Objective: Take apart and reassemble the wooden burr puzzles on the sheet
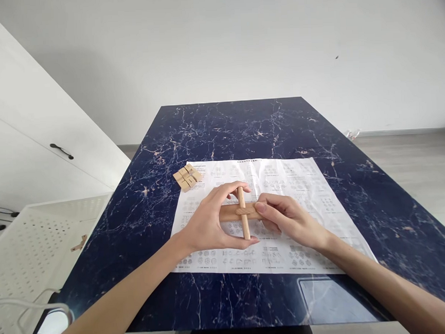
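Note:
A cross-shaped wooden puzzle (250, 211) is held between both hands above a printed sheet. My left hand (213, 221) spans its upright bar, with the thumb at the near end and a finger at the far end. The thumb and fingers of my right hand (286, 216) pinch the right end of the wider crosswise piece. Where the pieces cross, a short rounded piece of wood shows on top. The white instruction sheet (281, 184), creased and covered in small diagrams, lies flat on the table below.
Past the sheet's left edge sits a flat wooden block puzzle (187, 177) on the dark blue marbled table (221, 128). A phone-like dark panel (338, 299) lies near the front edge. To the left stand a white perforated basket (39, 246) holding small wooden pieces (79, 243), and a white cabinet (41, 115).

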Available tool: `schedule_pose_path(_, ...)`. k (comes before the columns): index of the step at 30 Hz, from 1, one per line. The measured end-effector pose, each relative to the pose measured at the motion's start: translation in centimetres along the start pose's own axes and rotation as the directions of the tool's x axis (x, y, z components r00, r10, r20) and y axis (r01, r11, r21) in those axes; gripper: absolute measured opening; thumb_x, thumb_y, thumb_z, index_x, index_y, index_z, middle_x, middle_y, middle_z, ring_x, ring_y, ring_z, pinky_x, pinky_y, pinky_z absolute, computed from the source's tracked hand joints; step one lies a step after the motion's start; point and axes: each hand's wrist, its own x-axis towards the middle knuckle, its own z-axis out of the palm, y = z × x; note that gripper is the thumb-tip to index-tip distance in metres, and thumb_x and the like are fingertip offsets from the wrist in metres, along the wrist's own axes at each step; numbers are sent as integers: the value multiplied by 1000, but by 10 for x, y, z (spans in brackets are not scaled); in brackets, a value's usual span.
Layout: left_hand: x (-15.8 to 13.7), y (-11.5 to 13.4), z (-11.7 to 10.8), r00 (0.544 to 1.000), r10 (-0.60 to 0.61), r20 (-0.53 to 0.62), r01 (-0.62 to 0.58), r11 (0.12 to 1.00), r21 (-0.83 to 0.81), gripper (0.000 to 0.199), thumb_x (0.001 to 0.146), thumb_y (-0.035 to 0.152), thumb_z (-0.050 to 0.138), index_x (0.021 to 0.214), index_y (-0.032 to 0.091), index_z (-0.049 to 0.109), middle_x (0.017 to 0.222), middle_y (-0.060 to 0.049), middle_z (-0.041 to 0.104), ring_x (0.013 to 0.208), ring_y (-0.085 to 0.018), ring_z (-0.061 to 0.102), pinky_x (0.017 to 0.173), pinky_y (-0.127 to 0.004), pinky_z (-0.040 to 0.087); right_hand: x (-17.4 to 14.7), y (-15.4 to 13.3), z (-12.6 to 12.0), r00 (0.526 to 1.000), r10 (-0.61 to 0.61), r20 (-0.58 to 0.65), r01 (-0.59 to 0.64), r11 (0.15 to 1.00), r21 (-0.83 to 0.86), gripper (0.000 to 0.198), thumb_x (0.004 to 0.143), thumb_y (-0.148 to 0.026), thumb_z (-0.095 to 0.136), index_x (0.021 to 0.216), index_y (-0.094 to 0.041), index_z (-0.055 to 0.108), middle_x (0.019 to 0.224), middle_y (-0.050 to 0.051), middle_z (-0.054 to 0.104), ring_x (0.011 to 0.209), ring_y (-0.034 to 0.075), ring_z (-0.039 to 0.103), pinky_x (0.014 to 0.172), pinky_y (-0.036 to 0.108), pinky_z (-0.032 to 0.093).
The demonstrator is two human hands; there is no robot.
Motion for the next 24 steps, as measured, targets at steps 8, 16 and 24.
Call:
schedule_pose_path(8,-3,-4,1,999,3,47,-1,999,-42,98,69,48,98,150,34,44,144,-10,62,113,-29,68,101,-48,58,0,3,-2,997,38,60,-38,999,-2,53,109,-60,51,73,-21,52,58,-4,53,51,10,41,52,28,32)
schedule_pose_path(16,-3,-3,1,997,-24,71,27,999,-47,95,71,45,97,151,34,45,149,-10,60,111,-28,69,101,-49,58,0,2,-2,995,52,81,-50,999,-19,55,109,-63,50,74,-21,53,57,-4,53,50,10,40,51,28,31)
schedule_pose_path(24,-2,-2,0,999,-42,35,46,990,-136,99,65,42,101,149,32,51,147,-11,64,118,-32,70,105,-51,58,-1,3,-1,997,29,72,-30,999,13,54,110,-62,47,76,-21,54,57,-4,52,51,11,43,54,29,35)
